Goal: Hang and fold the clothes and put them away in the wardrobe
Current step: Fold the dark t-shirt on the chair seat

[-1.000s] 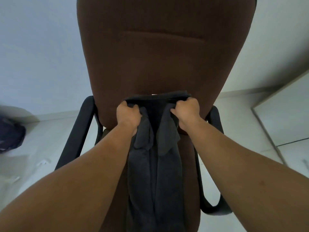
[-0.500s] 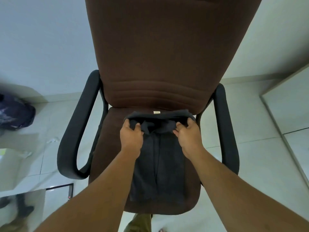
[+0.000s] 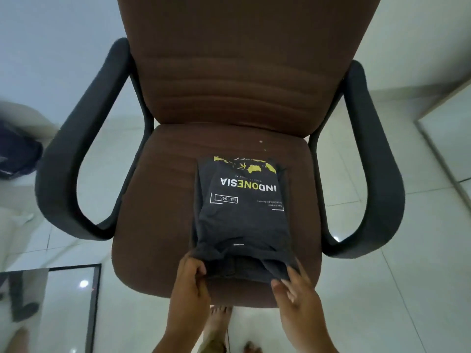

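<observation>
Now, step: the second fold of the dark T-shirt (image 3: 242, 212) looks finished; what remains, I judge, is squaring the near edge before lifting it.
Shirt: it lies folded in a compact rectangle on the seat of the brown chair (image 3: 158, 200), slightly right of the seat's middle, its near edge close to the seat's front edge. The print faces up and reads upside down from here, with yellow shapes at the far end.
Left hand (image 3: 190, 276): its fingers curl onto the shirt's near left corner, pinching the cloth.
Right hand (image 3: 293, 286): its fingers are spread and fairly straight, lying at the near right corner, not clamped on it.
Loose spot: the near edge gapes, the layers open like a mouth.
Doing it well: press that mouth flat, line both near corners up, then slide the hands under from the two sides so the layers lift together.
Risk: lifting by one corner probably lets the fold spill.
Surroundings: black armrests (image 3: 76, 159), pale tiled floor (image 3: 382, 314).
</observation>
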